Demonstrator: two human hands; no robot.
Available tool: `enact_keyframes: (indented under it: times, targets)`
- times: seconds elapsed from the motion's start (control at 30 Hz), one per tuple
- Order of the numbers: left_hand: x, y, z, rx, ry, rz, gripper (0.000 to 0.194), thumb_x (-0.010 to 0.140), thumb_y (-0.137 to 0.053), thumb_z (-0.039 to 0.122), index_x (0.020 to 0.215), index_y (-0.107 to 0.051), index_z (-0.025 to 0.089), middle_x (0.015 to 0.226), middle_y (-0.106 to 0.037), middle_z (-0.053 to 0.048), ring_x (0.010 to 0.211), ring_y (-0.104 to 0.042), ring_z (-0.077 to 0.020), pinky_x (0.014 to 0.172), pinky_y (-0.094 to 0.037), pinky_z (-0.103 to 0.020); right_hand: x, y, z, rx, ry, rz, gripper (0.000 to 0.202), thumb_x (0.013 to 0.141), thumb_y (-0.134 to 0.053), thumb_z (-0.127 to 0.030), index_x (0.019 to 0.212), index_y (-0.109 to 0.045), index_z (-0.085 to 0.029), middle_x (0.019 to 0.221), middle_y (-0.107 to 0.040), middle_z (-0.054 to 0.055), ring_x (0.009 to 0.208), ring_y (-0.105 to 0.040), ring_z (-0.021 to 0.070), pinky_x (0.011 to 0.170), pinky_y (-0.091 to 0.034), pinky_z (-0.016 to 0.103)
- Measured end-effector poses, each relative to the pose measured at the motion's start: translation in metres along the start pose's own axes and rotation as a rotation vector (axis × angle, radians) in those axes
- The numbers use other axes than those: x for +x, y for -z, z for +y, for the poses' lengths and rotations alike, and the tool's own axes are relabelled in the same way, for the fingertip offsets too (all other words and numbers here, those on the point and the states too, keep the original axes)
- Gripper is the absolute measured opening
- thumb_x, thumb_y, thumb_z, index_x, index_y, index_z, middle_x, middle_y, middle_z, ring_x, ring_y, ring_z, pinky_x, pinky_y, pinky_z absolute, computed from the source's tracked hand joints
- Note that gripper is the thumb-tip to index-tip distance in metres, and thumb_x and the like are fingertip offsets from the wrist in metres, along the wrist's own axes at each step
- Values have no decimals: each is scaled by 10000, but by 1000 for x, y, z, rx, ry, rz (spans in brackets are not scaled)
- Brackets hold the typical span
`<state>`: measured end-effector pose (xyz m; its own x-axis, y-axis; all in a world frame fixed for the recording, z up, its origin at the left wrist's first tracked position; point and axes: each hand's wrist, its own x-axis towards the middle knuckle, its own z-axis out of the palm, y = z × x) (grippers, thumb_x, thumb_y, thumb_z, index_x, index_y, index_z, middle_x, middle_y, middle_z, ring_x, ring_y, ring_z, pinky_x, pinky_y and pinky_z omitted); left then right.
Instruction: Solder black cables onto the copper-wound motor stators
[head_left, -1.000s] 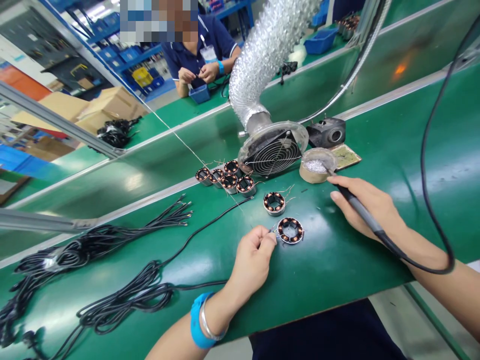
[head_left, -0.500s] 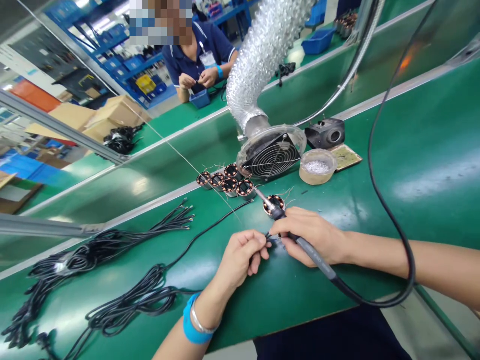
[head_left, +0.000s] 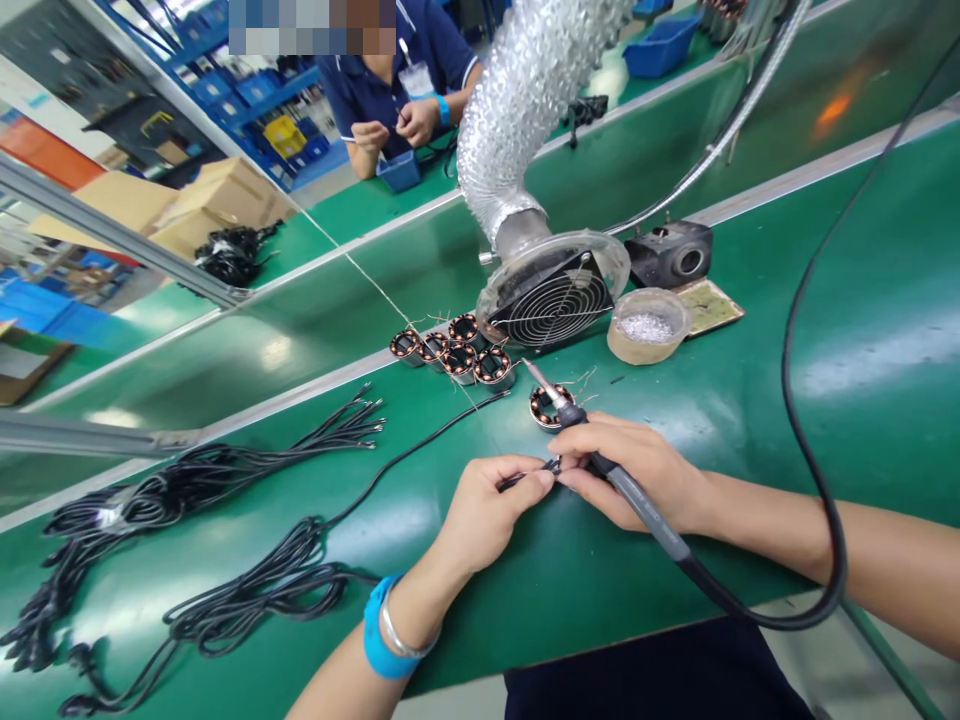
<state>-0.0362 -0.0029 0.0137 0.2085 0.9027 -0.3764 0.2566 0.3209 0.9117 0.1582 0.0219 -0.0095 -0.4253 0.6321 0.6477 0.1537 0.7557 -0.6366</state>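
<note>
My left hand (head_left: 484, 515) pinches the end of a black cable (head_left: 529, 474) between thumb and forefinger. My right hand (head_left: 649, 475) is wrapped round a soldering iron (head_left: 636, 505), its tip pointing up and left, while that hand's thumb and fingertips meet the cable end beside my left fingers. Just beyond, under the iron's shaft, a copper-wound motor stator (head_left: 537, 408) with loose wires lies on the green bench. Several more stators (head_left: 459, 362) are grouped to its left. What the right fingertips pinch at the cable end is partly hidden.
A fume extractor fan (head_left: 555, 310) on a foil duct (head_left: 495, 150) stands behind the stators. To its right are a round tub (head_left: 649, 340), an iron stand (head_left: 671, 255) and a flat tray (head_left: 716, 305). Cable bundles (head_left: 255, 605) lie left. A co-worker (head_left: 412, 90) sits opposite.
The left fingers have uncurled into a flatter pinch, and more of the cable end now shows. Both hands remain together. The view has shifted slightly; the iron still points up-left.
</note>
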Motion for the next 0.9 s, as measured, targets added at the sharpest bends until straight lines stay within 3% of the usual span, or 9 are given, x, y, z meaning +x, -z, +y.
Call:
enact_keyframes:
  times: [0.2,0.37,0.53,0.7,0.9]
  targets:
    - [-4,-1,-4,55,-62,42,250,792,-689,368,818,-790,141,729,-682,-35,660,-513,-124,623,-411,-223,-3,-2,-3,-111,23,64,258,873,-573,-77,1101,-554,-197,868,-654,31,785,-611,174,729,-551,298]
    - [-3,1,-9,-4,-23,111,282,797,-645,386,734,-742,129,526,-534,19,500,-404,-87,496,-332,-205,0,-5,-3,-86,37,81,226,874,-581,-55,1066,-574,-175,837,-661,29,752,-598,157,721,-546,278]
    - [-3,0,-7,155,-122,137,274,824,-623,362,760,-762,135,678,-647,-20,624,-502,-116,597,-411,-215,-1,-6,-3,-87,43,82,222,880,-563,-49,1061,-578,-177,832,-655,28,748,-590,157,721,-539,282]
    - [-5,-2,-4,259,-152,135,296,867,-589,368,772,-766,152,658,-650,-12,578,-482,-109,537,-379,-207,1,-3,-1,-134,0,50,265,864,-604,-99,1118,-571,-166,941,-657,73,843,-583,204,766,-526,341]
    - [-15,-9,-3,312,-257,185,210,871,-597,282,852,-770,164,795,-732,-40,685,-605,-133,649,-463,-222,7,-3,-4,-74,-11,-12,205,886,-532,-75,1050,-569,-192,801,-628,17,740,-542,175,720,-492,303]
